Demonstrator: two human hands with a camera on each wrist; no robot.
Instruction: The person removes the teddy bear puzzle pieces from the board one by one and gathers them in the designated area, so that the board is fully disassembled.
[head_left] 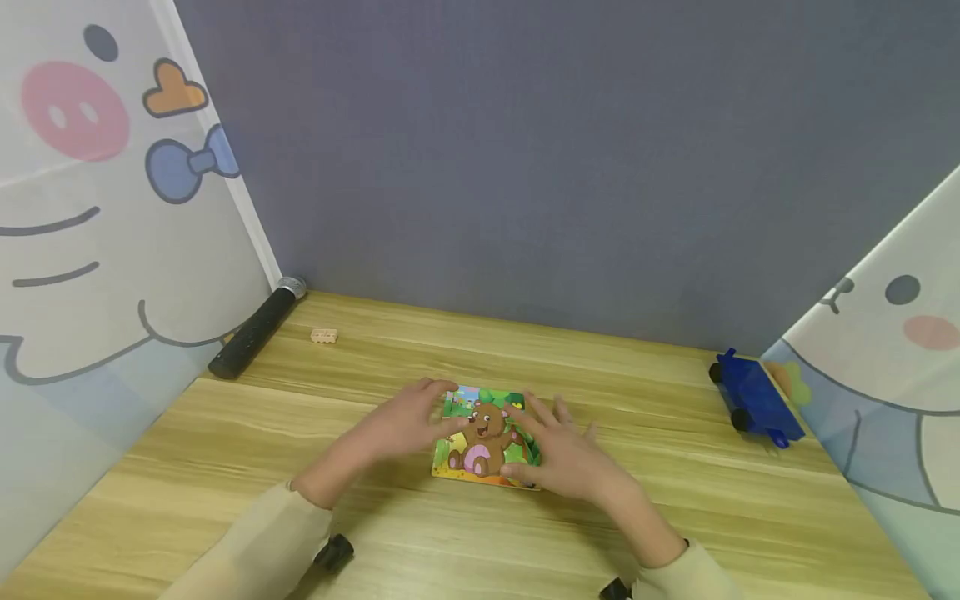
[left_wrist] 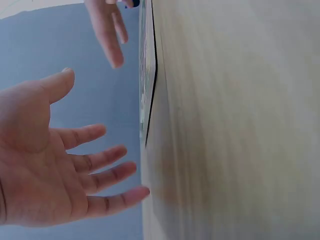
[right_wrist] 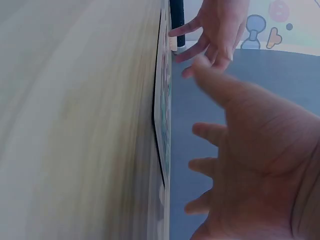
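Note:
A flat picture board [head_left: 487, 437] with a cartoon brown bear lies on the wooden table, between the two hands. My left hand [head_left: 408, 421] is at its left side, fingers spread; the left wrist view shows the palm and a gap between the fingers and the board. Over the board's right side hovers my right hand [head_left: 573, 458], hiding part of that edge. Its fingers are also spread and hold nothing, as the right wrist view shows. Seen edge-on, the board [left_wrist: 148, 70] lies flat on the tabletop.
A black microphone [head_left: 255, 333] lies at the table's left edge, with a small peach-coloured block [head_left: 324, 336] beside it. Towards the right edge is a blue toy vehicle [head_left: 753, 400] with black wheels. A grey panel [head_left: 525, 167] stands behind the table, and cartoon-printed panels flank it.

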